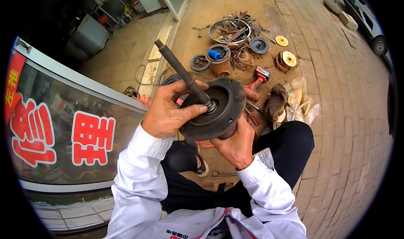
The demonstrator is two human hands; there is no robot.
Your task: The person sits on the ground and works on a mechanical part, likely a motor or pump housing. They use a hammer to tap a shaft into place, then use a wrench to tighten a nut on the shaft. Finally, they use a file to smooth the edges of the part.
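Before me I hold a round dark metal flange [233, 96] with a long steel shaft [174, 64] standing tilted out of its middle. My left hand [170, 108] is closed round the foot of the shaft, its thumb pressed by a small shiny ring or spring [211, 106] at the flange's centre. From below, my right hand [237, 144] grips the underside of the same piece. Part of its fingers and the piece's lower body are hidden by the flange.
Beyond lie a metal basin [213, 33] of tools, a rusty housing [221, 67] with a blue cylinder [215, 54] in it, a red cordless power tool [256, 84], a dark cloth [275, 101] and a pale sack [299, 96]. A glass door [80, 91] stands left; a parked car [367, 18] far right.
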